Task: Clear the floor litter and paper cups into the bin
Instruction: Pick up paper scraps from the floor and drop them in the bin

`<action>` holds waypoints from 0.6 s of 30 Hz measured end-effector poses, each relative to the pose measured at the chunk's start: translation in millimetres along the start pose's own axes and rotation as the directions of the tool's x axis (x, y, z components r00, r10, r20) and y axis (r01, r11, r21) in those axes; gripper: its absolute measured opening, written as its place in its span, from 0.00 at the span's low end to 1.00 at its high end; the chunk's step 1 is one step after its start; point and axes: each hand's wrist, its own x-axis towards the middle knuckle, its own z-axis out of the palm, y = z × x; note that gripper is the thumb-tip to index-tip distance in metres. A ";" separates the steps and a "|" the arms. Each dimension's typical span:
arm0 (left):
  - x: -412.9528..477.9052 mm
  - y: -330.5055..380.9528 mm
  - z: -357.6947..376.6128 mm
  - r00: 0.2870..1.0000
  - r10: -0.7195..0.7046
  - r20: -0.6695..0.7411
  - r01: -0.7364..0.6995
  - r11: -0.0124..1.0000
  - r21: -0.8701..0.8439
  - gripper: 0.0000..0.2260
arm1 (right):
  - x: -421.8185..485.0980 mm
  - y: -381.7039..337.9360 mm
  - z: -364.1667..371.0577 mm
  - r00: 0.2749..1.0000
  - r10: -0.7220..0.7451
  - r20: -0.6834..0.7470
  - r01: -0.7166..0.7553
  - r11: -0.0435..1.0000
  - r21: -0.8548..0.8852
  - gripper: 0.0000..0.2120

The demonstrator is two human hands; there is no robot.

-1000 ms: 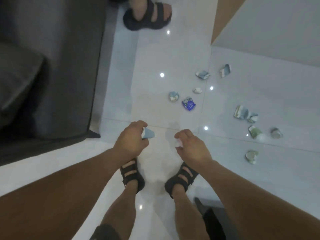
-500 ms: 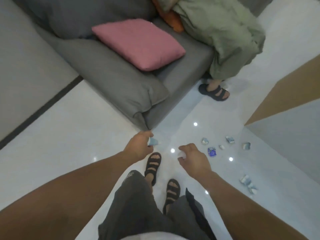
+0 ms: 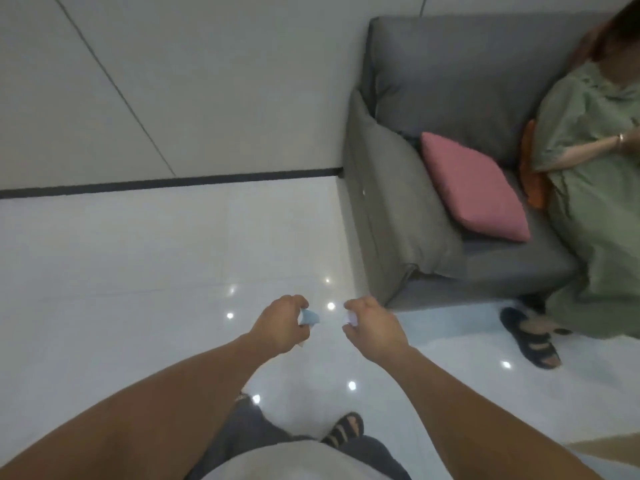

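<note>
Near the frame's lower centre, the left hand (image 3: 278, 325) curled its fingers round a pale blue crumpled scrap (image 3: 309, 317). The right hand (image 3: 377, 329) pinched a whitish scrap (image 3: 349, 318) (mostly hidden). Both were held above the glossy white floor (image 3: 138, 271). A grey sofa (image 3: 398, 209) with a pink cushion (image 3: 474, 188) filled the upper right.

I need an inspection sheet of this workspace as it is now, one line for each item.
Surface: glossy white floor, light spots reflected.
Job's things: blue scrap and pale scrap, both held; bin not in view.
Clutter: nothing seen.
Hands: left hand grips the blue scrap; right hand holds the pale scrap.
Cables: nothing seen.
Surroundings: grey sofa with pink cushion and a seated person; pale wall, dark skirting.
</note>
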 end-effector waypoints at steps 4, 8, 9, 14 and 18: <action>-30.3 -71.6 -48.4 0.988 -0.110 -0.110 0.098 0.989 -0.111 0.23 | 28.7 -91.2 6.8 0.985 -0.163 0.058 0.168 0.981 -0.097 0.21; -65.0 -163.8 -96.1 0.957 -0.225 -0.182 0.188 0.961 -0.202 0.24 | 55.4 -197.3 29.4 0.949 -0.299 0.103 0.312 0.936 -0.162 0.21; -75.1 -189.9 -108.7 0.947 -0.255 -0.198 0.211 0.953 -0.219 0.24 | 60.5 -226.3 38.3 0.938 -0.326 0.116 0.342 0.924 -0.170 0.22; -133.5 -317.7 -170.8 0.860 -0.427 -0.279 0.340 0.888 -0.311 0.23 | 78.4 -366.1 92.0 0.864 -0.454 0.217 0.494 0.848 -0.193 0.21; -169.4 -397.7 -214.2 0.776 -0.539 -0.328 0.416 0.828 -0.376 0.23 | 89.6 -452.8 121.9 0.792 -0.518 0.323 0.592 0.780 -0.200 0.20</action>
